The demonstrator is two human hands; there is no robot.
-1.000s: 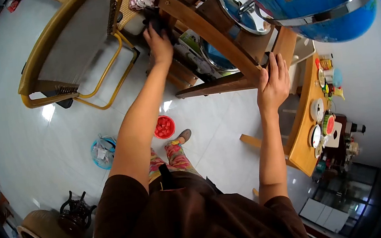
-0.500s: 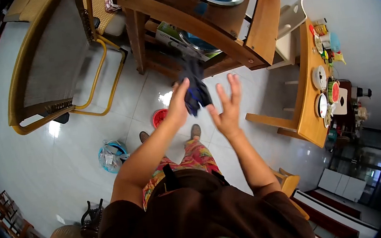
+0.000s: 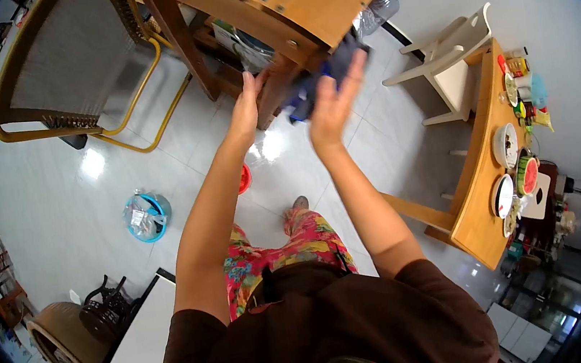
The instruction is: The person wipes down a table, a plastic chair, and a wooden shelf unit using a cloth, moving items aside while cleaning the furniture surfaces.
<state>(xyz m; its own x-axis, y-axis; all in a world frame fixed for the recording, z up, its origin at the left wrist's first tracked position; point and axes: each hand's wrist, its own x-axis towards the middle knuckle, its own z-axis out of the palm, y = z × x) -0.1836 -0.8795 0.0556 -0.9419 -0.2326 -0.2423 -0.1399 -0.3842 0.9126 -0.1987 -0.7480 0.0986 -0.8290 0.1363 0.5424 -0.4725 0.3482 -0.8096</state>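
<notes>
A dark navy cloth (image 3: 300, 96) with bright blue bits hangs crumpled and smeared by motion beside the corner of the wooden stand. My right hand (image 3: 331, 110) is on it, the cloth showing on both sides of the fingers, which seem to grip it. Left of the cloth, my left hand (image 3: 245, 111) is raised with its fingers stretched out and nothing in it, near the leg of the wooden stand (image 3: 316, 8).
A gold-framed chair (image 3: 83, 62) stands at the left, a blue bin (image 3: 154, 231) with plastic bags below it. Partly behind my left forearm is a red basin (image 3: 244, 178). At the right are a white chair (image 3: 452, 78) and a wooden table (image 3: 481, 230) bearing bowls and cut watermelon (image 3: 527, 174).
The dark cloth has passed from my left hand to my right hand and moved up and right. My left hand has opened. The view has shifted, showing more of the white chair.
</notes>
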